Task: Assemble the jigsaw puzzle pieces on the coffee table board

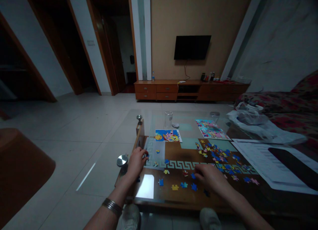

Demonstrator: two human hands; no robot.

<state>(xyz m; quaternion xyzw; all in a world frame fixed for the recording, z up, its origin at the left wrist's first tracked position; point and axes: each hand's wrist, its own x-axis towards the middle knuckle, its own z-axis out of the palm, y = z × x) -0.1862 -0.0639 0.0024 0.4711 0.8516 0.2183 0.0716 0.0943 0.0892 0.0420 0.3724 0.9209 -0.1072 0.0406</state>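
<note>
Home living room: wall television (192, 47), sofa (285, 107), cabinet (191, 90).

A drinking glass (168, 119) stood toward the far edge of the glass-topped coffee table (149, 122), with a second glass (214, 116) further right. A crumpled plastic bag (250, 120) lay at the right end, near a large printed sheet (260, 157). Against the tan wall hung a dark television (192, 47), above a long wooden cabinet (174, 90) with drawers; a small bottle (153, 76) stood on its left end. A flowered sofa (295, 107) sat at the right, and dark wooden doorways (109, 41) opened on the left beyond the pale tiled floor (81, 124).
</note>
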